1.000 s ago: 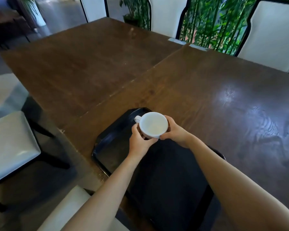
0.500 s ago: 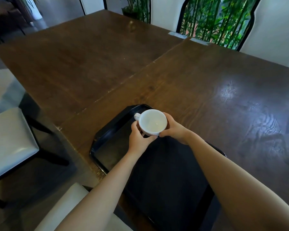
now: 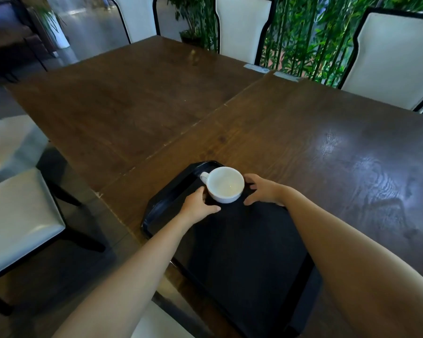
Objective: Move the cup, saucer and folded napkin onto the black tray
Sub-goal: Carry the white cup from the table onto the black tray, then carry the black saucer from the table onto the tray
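Both forearms reach forward over the black tray (image 3: pixel 242 252). Left hand (image 3: pixel 199 207) curled loosely beside the white cup (image 3: pixel 225 185), fingers released. Right hand (image 3: pixel 263 190) fingers spread, just off the cup. Cup upright on the tray's far corner; half a second ago both hands gripped it.

I'm at a big dark wooden bench (image 3: pixel 266 123), really two pushed together with a seam down the middle. White chairs with black frames (image 3: pixel 391 59) line the far side, bamboo plants (image 3: pixel 303 32) behind them. Another white seat (image 3: pixel 15 215) on my left, shiny grey floor (image 3: pixel 88 30).
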A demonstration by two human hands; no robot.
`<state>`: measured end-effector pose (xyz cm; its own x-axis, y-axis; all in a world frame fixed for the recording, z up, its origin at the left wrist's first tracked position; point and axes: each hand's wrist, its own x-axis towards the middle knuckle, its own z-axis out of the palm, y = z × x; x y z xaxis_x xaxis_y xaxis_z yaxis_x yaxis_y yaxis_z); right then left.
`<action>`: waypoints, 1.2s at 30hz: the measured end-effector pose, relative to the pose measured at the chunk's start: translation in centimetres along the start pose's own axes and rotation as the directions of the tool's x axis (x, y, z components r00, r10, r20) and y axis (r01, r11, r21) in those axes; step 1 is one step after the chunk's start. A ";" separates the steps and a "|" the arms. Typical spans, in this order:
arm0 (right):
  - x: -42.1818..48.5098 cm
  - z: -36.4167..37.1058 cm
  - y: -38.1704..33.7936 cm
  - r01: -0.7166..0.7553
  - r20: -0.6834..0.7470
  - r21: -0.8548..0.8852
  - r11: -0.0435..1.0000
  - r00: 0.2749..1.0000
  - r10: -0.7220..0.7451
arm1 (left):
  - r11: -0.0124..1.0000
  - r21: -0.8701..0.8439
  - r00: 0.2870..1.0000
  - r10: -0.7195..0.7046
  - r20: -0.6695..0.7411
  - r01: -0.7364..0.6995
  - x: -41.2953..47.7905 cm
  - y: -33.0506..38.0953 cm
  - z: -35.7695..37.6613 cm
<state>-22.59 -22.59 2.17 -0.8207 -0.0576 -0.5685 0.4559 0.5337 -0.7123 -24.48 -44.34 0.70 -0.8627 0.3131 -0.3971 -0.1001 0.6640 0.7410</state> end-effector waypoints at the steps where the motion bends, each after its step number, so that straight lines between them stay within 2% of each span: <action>1: -0.4 -0.4 -0.1 -0.030 0.020 -0.075 0.997 0.999 0.032 | 0.998 0.064 0.996 -0.033 0.078 0.028 -0.2 0.3 -0.6; 4: -2.2 -2.0 -1.1 -0.098 0.079 -0.295 0.950 0.989 0.127 | 0.940 0.335 0.937 -0.172 0.304 0.064 -1.2 1.9 -2.4; 6: -3.7 -2.8 -1.8 -0.120 0.107 -0.353 0.928 0.980 0.168 | 0.902 0.431 0.908 -0.203 0.366 0.028 -1.9 3.5 -3.1; 14: -12.3 -6.9 -3.8 -0.260 -0.002 -0.483 0.836 0.955 0.296 | 0.840 0.513 0.891 -0.085 0.446 -0.177 -5.1 12.4 -3.2; 20: -20.8 -10.6 -2.8 -0.337 -0.127 -0.481 0.809 0.940 0.316 | 0.765 0.547 0.856 0.010 0.517 -0.339 -7.2 19.6 -0.2; 24: -26.5 -13.0 -0.1 -0.402 -0.233 -0.412 0.818 0.914 0.332 | 0.698 0.575 0.835 0.061 0.546 -0.427 -8.5 24.8 3.7; 27: -30.7 -14.6 2.9 -0.462 -0.321 -0.372 0.805 0.878 0.355 | 0.657 0.564 0.802 0.105 0.588 -0.500 -9.5 28.4 7.6; 32: -37.4 -16.0 8.4 -0.545 -0.390 -0.306 0.780 0.820 0.419 | 0.553 0.549 0.746 0.221 0.628 -0.626 -11.5 32.7 15.6; 36: -41.5 -16.5 13.1 -0.583 -0.420 -0.222 0.782 0.781 0.463 | 0.477 0.530 0.683 0.234 0.692 -0.701 -13.0 34.8 22.0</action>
<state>11.78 0.69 23.25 -0.5746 0.5564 -0.6003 0.7581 0.6382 -0.1341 -5.83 -10.38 19.70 -0.2691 0.8393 -0.4723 0.8200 0.4570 0.3448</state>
